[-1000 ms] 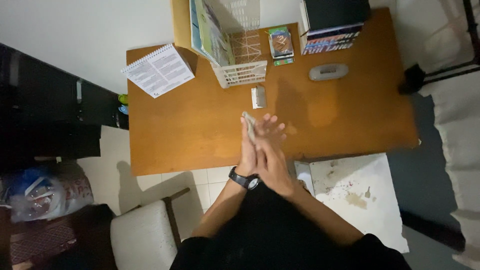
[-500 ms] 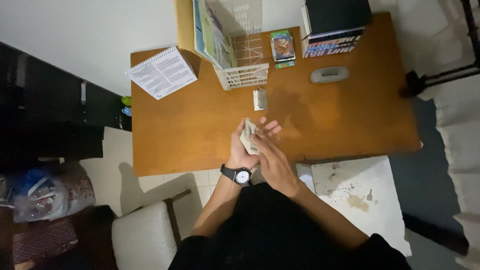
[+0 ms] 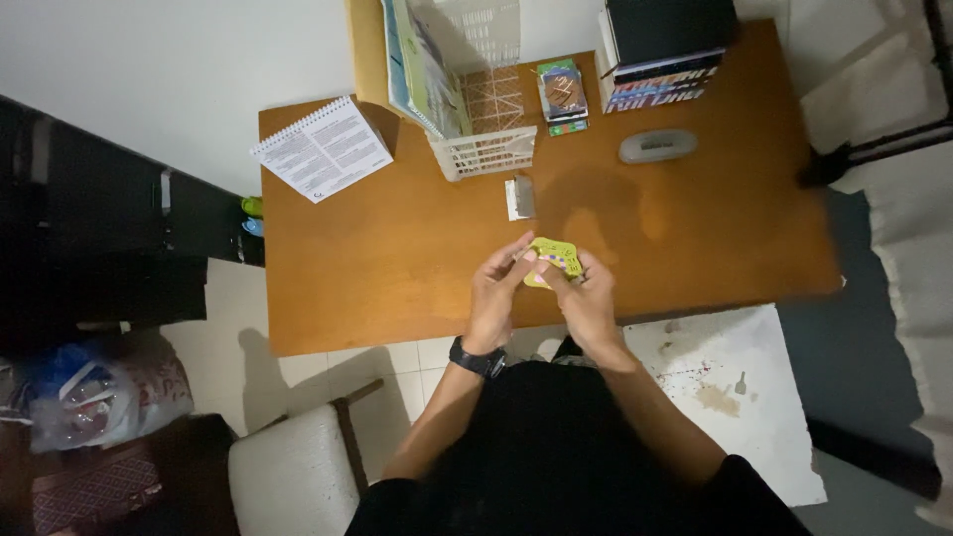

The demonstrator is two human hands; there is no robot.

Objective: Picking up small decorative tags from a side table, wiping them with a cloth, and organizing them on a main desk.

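Both of my hands hold a small stack of yellow-green cards [image 3: 556, 257] above the front part of the wooden desk [image 3: 397, 258]. My left hand [image 3: 496, 298], with a black watch on its wrist, pinches the left side of the cards. The right side is gripped by my right hand [image 3: 591, 298]. The cards face up and are slightly fanned. A small grey card box [image 3: 520, 197] lies on the desk just beyond my hands.
At the back of the desk stand a white wire basket [image 3: 486, 149] with booklets, a spiral notebook [image 3: 323, 149], a small colourful box [image 3: 563, 91], a stack of books [image 3: 660, 60] and a grey oval device [image 3: 657, 146]. A white chair [image 3: 288, 476] is at lower left.
My hands have drawn back from pressed together over the desk, and the cards are turned face up and spread between both hands.
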